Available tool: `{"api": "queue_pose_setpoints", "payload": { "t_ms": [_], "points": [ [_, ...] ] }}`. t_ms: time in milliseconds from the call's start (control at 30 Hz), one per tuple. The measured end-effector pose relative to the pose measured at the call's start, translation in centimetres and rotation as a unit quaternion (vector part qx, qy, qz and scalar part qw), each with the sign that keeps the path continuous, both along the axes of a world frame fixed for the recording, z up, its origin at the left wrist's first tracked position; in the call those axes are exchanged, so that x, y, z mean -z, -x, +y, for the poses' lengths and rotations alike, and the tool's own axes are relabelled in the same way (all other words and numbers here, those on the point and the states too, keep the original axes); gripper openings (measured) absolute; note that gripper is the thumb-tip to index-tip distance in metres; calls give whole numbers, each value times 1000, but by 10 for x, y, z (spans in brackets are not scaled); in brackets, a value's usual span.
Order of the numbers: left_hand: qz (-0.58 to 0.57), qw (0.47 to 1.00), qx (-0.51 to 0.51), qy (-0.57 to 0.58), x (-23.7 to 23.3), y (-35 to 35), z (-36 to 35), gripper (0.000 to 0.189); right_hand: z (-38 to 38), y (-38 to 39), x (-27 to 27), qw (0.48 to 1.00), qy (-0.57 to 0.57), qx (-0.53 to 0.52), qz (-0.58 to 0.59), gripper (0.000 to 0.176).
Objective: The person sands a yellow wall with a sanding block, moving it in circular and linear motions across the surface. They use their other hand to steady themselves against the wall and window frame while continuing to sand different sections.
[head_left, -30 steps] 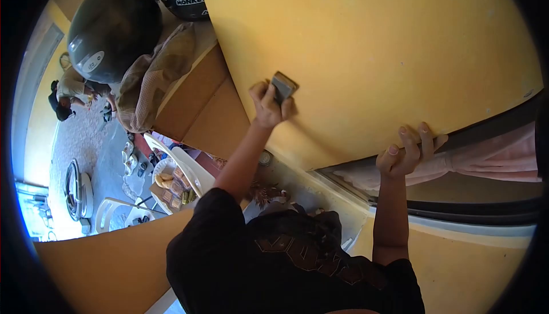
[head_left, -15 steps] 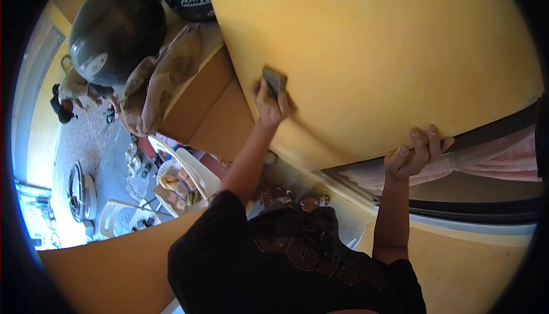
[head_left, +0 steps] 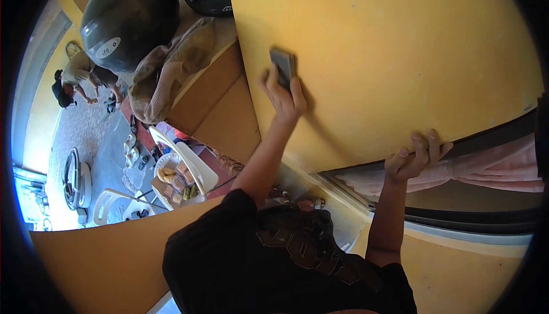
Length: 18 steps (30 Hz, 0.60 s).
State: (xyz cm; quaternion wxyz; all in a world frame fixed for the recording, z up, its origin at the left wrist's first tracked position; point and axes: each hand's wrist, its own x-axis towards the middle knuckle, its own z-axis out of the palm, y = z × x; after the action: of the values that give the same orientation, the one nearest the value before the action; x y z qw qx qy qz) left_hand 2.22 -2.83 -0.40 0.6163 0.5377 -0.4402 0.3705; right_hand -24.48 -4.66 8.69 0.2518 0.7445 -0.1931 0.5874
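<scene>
My left hand (head_left: pixel 286 97) holds a dark grey rectangular block (head_left: pixel 283 65), thumb and fingers closed round its sides. The block is up against the yellow wall (head_left: pixel 366 45). Farther right, my right hand (head_left: pixel 409 162) rests at the wall's lower edge beside the window recess. Its fingers are spread a little over that edge, with no object in them. Behind that hand hangs a gathered pink curtain (head_left: pixel 480 165).
Two helmets (head_left: pixel 131 22) and a mesh cloth (head_left: pixel 171 74) sit on a brown cabinet (head_left: pixel 220 108) at left. Below stand a white plastic chair (head_left: pixel 189 162) and a basket of packaged food (head_left: pixel 177 185). A person (head_left: pixel 83 77) bends over in the background.
My left hand has slid the grey block upward along the wall. My right hand stays at the wall edge. The view has shifted slightly.
</scene>
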Motion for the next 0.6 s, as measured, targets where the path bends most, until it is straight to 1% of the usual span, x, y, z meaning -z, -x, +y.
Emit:
{"api": "queue_pose_setpoints", "payload": {
  "t_ms": [33, 67, 133, 167, 200, 233, 267, 300, 367, 433, 467, 500, 600],
  "points": [
    [-53, 998, -37, -4, -18, -9, 0, 54, -2, 0, 1, 1000, 4, -3, -3, 26],
    [-53, 998, -39, -6, -15, -10, 1, 54, -1, 0, 3, 1000, 2, -4, -3, 26],
    [-107, 990, -56, -73, 3, -9, 0, 57, 2, 2, 5, 1000, -19, 4, -4, 25],
    [-11, 999, 53, -7, 34, 4, -4, 60, 1, 1, 4, 1000, -12, 1, -5, 25],
    [-7, 997, 70, -13, 60, 17, 2, 63, 2, 0, 3, 1000, -14, -6, -9, 25],
    [28, 993, 102, -47, 87, 31, 10, 63, 0, -2, 2, 1000, -17, -11, -15, 25],
    [37, 990, 123, -53, 98, 39, 15, 64, -2, -3, 1, 1000, -13, -11, -16, 25],
    [36, 990, 124, -52, 92, 35, 11, 64, -2, -3, 1, 1000, -12, -7, -14, 25],
    [19, 996, 90, -16, 68, 25, 4, 62, 2, 2, 3, 1000, -24, -4, -1, 25],
    [-20, 999, 31, 16, 9, 0, -5, 59, -2, 4, 4, 1000, -13, 5, 14, 26],
    [-6, 999, 31, 18, -26, -12, -5, 57, -2, 2, 4, 1000, -17, 5, 16, 26],
    [7, 999, 34, 20, -45, -18, -5, 56, -2, 1, 5, 1000, -17, 6, 10, 26],
    [-16, 999, 39, 26, -35, -3, -1, 56, 4, 3, 7, 1000, -21, 13, 7, 26]
  ]
}}
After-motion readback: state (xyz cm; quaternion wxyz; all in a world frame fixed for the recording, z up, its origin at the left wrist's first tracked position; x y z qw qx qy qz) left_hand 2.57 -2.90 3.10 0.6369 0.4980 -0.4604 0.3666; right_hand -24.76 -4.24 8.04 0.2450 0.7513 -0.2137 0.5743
